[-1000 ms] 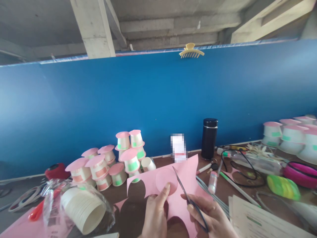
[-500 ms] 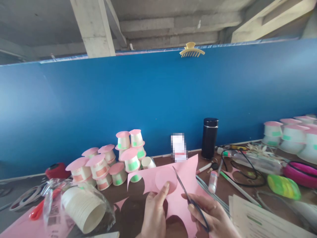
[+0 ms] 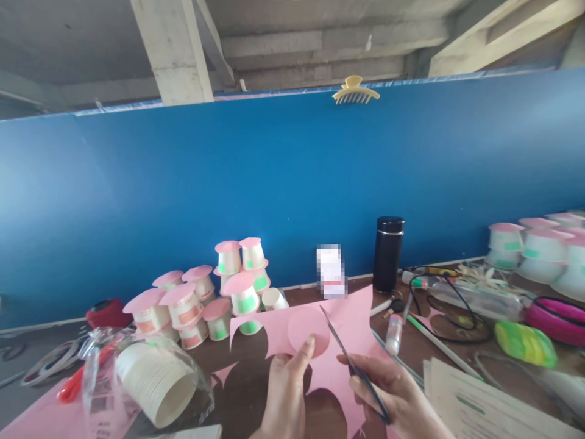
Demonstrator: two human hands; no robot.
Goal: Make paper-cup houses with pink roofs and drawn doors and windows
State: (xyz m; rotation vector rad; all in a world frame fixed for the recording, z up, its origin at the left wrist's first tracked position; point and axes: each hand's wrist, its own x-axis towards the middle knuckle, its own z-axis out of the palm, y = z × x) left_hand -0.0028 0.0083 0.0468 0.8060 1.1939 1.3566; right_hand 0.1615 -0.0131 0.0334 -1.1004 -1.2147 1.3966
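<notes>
A pink paper sheet [image 3: 340,366] with round pieces cut out of its edges is pinched in my left hand [image 3: 287,387], the thumb pressing on top. Just above that thumb a pink circle [image 3: 305,328] shows in the sheet, and its right side lies near the blades. My right hand [image 3: 390,384] is closed round the dark handles of a pair of scissors [image 3: 342,347]. The scissors' tips point up and left, beside the circle. The fingers under the paper are hidden.
White paper cups [image 3: 242,292] with pink discs stand stacked at left, more cups [image 3: 546,244] at far right. A bagged cup stack [image 3: 158,381] lies front left. A black flask [image 3: 388,253], glue stick [image 3: 393,334], cables, pouch and papers [image 3: 493,396] lie right. A blue partition [image 3: 287,171] rises behind.
The pink sheet's outer corners have shifted slightly and its top right corner now reaches a little farther right. Both hands keep their grip, and the scissors stay beside the circle.
</notes>
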